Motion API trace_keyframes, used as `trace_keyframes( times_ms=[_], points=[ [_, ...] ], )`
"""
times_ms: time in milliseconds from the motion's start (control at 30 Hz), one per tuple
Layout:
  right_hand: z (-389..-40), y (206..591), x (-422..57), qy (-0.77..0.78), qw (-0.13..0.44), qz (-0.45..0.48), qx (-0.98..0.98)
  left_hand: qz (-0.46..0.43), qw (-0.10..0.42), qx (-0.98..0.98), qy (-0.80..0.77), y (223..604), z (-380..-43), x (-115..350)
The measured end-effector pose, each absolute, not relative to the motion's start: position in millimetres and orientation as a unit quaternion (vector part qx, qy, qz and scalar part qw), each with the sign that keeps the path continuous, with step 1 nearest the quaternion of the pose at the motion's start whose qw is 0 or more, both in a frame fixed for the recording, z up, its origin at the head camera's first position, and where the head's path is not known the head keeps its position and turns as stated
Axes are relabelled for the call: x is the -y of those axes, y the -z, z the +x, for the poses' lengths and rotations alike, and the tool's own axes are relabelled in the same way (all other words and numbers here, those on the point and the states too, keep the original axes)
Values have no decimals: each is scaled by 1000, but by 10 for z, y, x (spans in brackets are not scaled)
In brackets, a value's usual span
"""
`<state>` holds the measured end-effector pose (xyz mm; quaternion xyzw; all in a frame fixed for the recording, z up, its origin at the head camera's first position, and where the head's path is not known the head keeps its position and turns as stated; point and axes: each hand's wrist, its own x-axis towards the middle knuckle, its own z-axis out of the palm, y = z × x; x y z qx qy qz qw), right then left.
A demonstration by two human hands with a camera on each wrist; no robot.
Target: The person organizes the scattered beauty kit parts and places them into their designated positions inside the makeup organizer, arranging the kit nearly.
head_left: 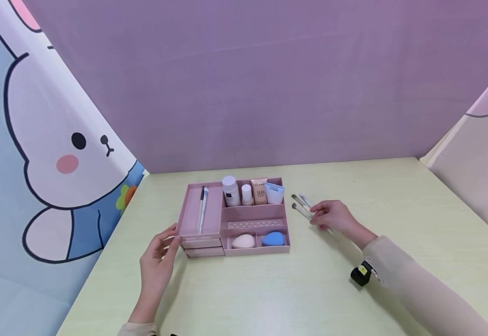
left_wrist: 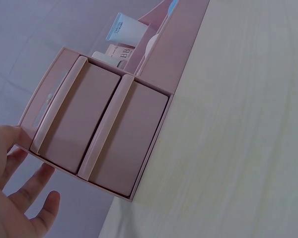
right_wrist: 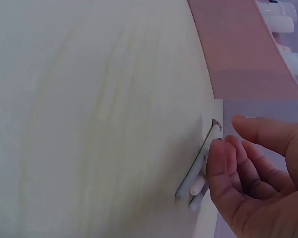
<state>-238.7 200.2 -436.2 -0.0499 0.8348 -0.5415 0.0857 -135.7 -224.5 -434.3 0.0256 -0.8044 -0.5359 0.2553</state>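
Note:
In the head view a pink makeup organizer (head_left: pixel 254 213) stands on the table. My left hand (head_left: pixel 158 263) touches its front left corner, thumb at the top front edge; in the left wrist view the other fingers (left_wrist: pixel 32 188) are loosely bent beside the two front drawers (left_wrist: pixel 124 139). At the organizer's right, several makeup brushes (head_left: pixel 301 205) lie on the table. My right hand (head_left: pixel 332 217) is over their handles. In the right wrist view the thumb stands apart from the bent fingers, beside the brushes (right_wrist: pixel 196 166). Two more brushes (head_left: pixel 202 210) lie on the organizer's flat left top.
The organizer's back compartment holds a white bottle (head_left: pixel 231 191), a smaller bottle (head_left: pixel 247 193), a BB tube (head_left: pixel 259 191) and a light blue tube (head_left: pixel 274 192). A pale sponge (head_left: pixel 244 241) and a blue sponge (head_left: pixel 273 239) sit in front. A purple backdrop (head_left: pixel 269 93) rises behind the table.

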Motion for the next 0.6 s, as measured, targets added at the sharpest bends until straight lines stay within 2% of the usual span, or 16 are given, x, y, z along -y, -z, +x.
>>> trace_keyframes(
  times_ms=[233,600],
  points=[
    [-2430,4384,-1952,473,59,-76,-876,27,254,806,534,4345,-1360,2247],
    [-2472,4378,-1889,419,55,-84,-903,28,253,806,535,4351,-1361,2248]
  ],
)
